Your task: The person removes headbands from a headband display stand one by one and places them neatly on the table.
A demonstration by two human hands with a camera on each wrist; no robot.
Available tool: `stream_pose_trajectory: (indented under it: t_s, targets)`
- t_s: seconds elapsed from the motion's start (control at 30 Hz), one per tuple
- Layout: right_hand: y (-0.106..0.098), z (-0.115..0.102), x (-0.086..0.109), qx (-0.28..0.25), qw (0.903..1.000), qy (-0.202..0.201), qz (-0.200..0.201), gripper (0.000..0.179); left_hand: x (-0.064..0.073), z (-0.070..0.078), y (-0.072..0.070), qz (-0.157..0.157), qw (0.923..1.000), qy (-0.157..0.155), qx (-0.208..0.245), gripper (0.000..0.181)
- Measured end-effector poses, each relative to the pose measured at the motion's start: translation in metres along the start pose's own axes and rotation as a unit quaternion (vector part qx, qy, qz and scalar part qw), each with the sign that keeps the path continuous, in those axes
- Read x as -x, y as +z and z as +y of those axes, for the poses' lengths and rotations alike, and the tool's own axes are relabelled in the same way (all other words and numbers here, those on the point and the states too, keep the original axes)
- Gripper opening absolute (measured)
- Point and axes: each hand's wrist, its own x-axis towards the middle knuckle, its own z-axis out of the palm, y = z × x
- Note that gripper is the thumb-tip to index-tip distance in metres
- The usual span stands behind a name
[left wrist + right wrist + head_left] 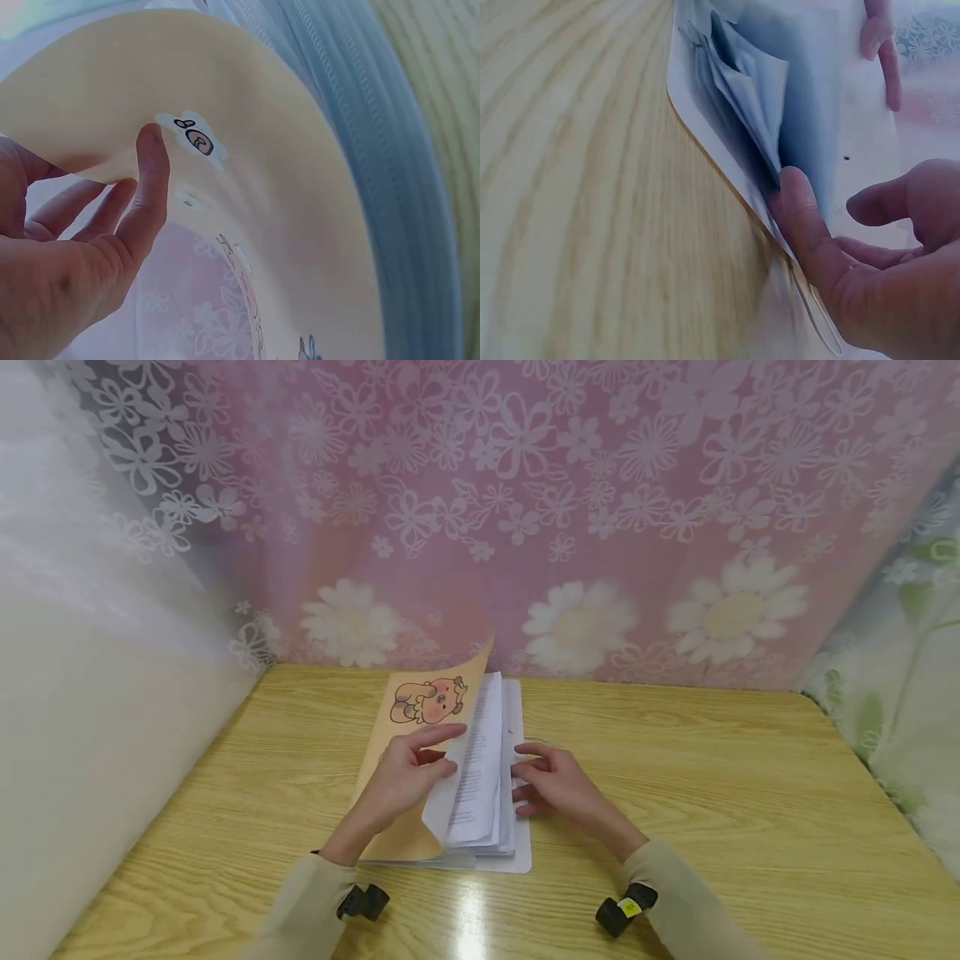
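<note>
A tan file folder with a cartoon bear lies on the table, its cover raised and bowed to the left. My left hand holds the free edge of that cover. In the left wrist view, one fingertip presses the tan face while other fingers go behind the edge. Printed white sheets show inside the folder. At the right edge of the stack is my right hand, fingers spread and loosely bent. The right wrist view shows its fingertips touching the edges of the papers, with the thumb apart.
A wood-grain table carries the folder. Behind it hangs a pink flowered curtain, with pale sheets at both sides. A thin cord loop hangs at the folder's edge. Each wrist wears a black strap.
</note>
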Motion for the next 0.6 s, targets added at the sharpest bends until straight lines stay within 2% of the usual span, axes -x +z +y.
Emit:
stream_pose_trajectory:
  t_s: [0.23, 0.37, 0.47, 0.53, 0.6]
  targets:
    - [-0.020, -0.001, 0.006, 0.048, 0.9988, -0.013, 0.005, 0.039, -0.001, -0.006, 0.013, -0.010, 0.9987, 0.010, -0.050, 0.045]
    - [-0.034, -0.002, 0.008, 0.104, 0.9932, -0.041, 0.034, 0.036, -0.003, -0.008, 0.019, -0.020, 0.9966, 0.017, -0.078, 0.045]
    - [-0.045, -0.001, 0.009, 0.177, 0.9792, -0.073, 0.067, 0.034, -0.005, -0.011, 0.022, -0.037, 0.9950, 0.016, -0.091, 0.043]
    - [-0.052, 0.000, 0.008, 0.234, 0.9635, -0.096, 0.089, 0.033, -0.005, -0.012, 0.025, -0.048, 0.9940, 0.014, -0.097, 0.043]
    - [-0.058, 0.001, 0.006, 0.291, 0.9435, -0.117, 0.108, 0.032, -0.005, -0.013, 0.028, -0.056, 0.9930, 0.015, -0.102, 0.042]
